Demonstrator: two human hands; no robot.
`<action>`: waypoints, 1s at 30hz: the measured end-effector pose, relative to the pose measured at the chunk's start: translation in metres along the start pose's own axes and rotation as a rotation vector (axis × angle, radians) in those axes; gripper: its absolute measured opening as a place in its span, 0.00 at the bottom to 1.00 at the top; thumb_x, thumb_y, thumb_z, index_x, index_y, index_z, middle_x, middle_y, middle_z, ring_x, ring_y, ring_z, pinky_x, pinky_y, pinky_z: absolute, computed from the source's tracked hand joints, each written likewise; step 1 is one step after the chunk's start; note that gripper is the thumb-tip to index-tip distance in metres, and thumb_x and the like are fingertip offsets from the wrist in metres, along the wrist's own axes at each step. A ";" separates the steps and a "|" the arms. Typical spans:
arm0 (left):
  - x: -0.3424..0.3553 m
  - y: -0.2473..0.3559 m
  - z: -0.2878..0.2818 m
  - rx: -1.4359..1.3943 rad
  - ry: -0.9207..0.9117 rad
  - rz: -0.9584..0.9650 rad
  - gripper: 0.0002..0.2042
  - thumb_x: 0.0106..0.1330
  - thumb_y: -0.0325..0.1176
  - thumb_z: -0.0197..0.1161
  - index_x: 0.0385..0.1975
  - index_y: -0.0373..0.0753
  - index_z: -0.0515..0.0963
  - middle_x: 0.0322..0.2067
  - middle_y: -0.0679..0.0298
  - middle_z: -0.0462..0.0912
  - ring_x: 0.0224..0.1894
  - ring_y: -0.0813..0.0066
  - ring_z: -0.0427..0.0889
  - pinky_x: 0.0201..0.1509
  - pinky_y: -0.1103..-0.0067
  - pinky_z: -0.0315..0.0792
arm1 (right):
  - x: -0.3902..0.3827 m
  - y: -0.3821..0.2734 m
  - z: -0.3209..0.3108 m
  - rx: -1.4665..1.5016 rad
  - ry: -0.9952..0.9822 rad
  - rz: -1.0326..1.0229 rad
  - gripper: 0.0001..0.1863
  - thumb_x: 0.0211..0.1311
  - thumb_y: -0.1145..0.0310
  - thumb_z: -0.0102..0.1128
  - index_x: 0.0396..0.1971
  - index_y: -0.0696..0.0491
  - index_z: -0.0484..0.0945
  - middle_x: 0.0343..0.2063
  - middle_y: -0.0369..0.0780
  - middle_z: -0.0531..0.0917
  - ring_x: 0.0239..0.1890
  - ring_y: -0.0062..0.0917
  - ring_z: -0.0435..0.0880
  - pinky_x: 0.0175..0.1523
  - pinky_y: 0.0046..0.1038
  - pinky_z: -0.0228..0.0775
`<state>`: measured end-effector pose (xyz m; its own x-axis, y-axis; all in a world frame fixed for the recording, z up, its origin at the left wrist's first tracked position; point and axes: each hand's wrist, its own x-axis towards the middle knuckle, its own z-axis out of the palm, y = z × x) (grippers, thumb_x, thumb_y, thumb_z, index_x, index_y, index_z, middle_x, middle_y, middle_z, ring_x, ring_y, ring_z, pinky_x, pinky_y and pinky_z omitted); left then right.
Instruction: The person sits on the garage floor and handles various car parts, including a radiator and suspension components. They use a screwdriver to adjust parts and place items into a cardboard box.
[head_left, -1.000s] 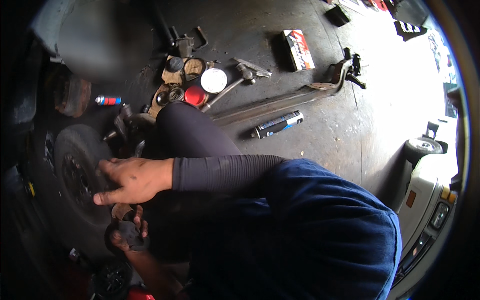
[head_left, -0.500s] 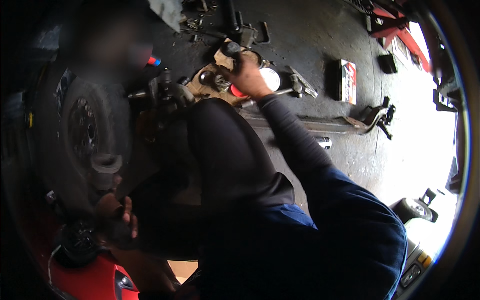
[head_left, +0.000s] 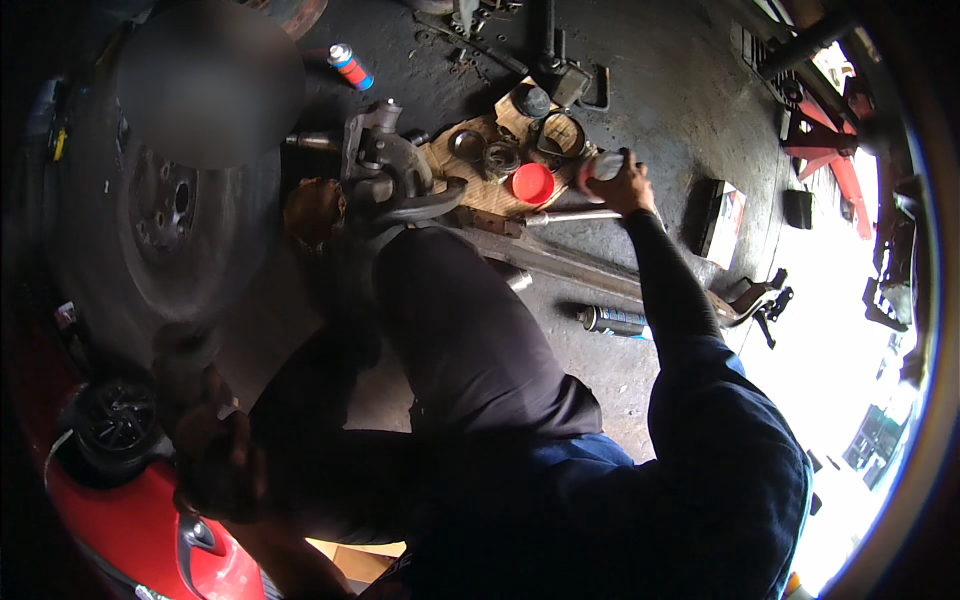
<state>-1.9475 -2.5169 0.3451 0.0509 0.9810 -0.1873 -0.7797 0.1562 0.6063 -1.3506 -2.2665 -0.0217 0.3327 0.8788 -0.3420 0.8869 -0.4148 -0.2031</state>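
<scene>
My right hand is wrapped around a small round tub, pale on top and red at the side. Left of it, a round red lid rests on a stained cardboard sheet. Metal rings, a bearing-like part and a dark round cap sit on the same cardboard. Low on the left, in deep shadow, my left hand is closed around a dark cup-ended cylindrical part, whose outline is blurred.
A wheel stands at left above a red machine. A metal knuckle and long bar lie beyond my knee. Spray cans, a box and red stands are around.
My right hand has left the dark cap's side, moved right and grasped the tub. The view has shifted, revealing more of the knuckle. My left hand still holds its part.
</scene>
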 end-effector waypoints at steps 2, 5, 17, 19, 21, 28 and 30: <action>-0.021 0.006 -0.015 -0.013 -0.038 -0.030 0.43 0.64 0.34 0.79 0.75 0.32 0.58 0.69 0.48 0.63 0.47 0.50 0.77 0.33 0.61 0.86 | 0.012 0.012 -0.007 -0.069 0.102 0.021 0.66 0.42 0.30 0.83 0.79 0.47 0.61 0.64 0.60 0.77 0.63 0.59 0.83 0.66 0.52 0.80; -0.037 0.011 -0.027 -0.088 -0.057 -0.068 0.40 0.65 0.35 0.78 0.72 0.33 0.61 0.63 0.48 0.67 0.45 0.51 0.79 0.33 0.62 0.86 | 0.032 0.018 -0.014 -0.074 0.112 0.049 0.63 0.44 0.31 0.81 0.77 0.48 0.62 0.65 0.60 0.76 0.63 0.59 0.83 0.67 0.53 0.79; -0.030 0.013 -0.024 -0.042 -0.002 0.043 0.40 0.64 0.36 0.79 0.71 0.33 0.63 0.60 0.45 0.70 0.42 0.52 0.82 0.37 0.61 0.86 | 0.022 -0.063 0.034 -0.030 0.216 -0.412 0.50 0.61 0.39 0.74 0.75 0.53 0.67 0.69 0.60 0.71 0.69 0.61 0.72 0.74 0.57 0.67; -0.033 0.014 -0.025 -0.048 -0.001 0.051 0.40 0.63 0.36 0.80 0.71 0.33 0.63 0.59 0.44 0.71 0.42 0.53 0.82 0.38 0.61 0.86 | 0.003 -0.092 0.053 -0.043 0.267 -0.499 0.41 0.62 0.47 0.76 0.69 0.54 0.73 0.61 0.59 0.78 0.63 0.59 0.76 0.69 0.59 0.68; -0.036 0.013 -0.025 -0.052 0.002 0.064 0.40 0.63 0.36 0.80 0.71 0.33 0.64 0.59 0.44 0.71 0.41 0.53 0.83 0.38 0.61 0.86 | -0.012 -0.120 0.057 0.180 0.111 -0.549 0.37 0.61 0.49 0.78 0.63 0.56 0.79 0.59 0.56 0.83 0.66 0.56 0.77 0.70 0.54 0.69; -0.048 0.009 -0.025 -0.054 0.013 0.099 0.40 0.62 0.36 0.81 0.70 0.32 0.65 0.57 0.42 0.73 0.39 0.54 0.84 0.41 0.60 0.87 | -0.097 -0.223 0.031 0.619 -0.427 -0.693 0.36 0.65 0.44 0.79 0.59 0.60 0.83 0.58 0.52 0.87 0.62 0.41 0.87 0.69 0.41 0.77; -0.048 0.008 -0.023 -0.052 0.009 0.104 0.40 0.62 0.36 0.81 0.70 0.32 0.65 0.57 0.42 0.74 0.39 0.54 0.85 0.41 0.60 0.87 | -0.116 -0.251 0.021 0.777 -0.628 -0.703 0.40 0.64 0.39 0.77 0.60 0.59 0.83 0.58 0.53 0.87 0.63 0.42 0.86 0.70 0.41 0.76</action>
<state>-1.9708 -2.5657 0.3408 -0.0373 0.9905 -0.1326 -0.8121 0.0472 0.5817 -1.6183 -2.2691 0.0492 -0.5451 0.7912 -0.2771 0.3128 -0.1148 -0.9429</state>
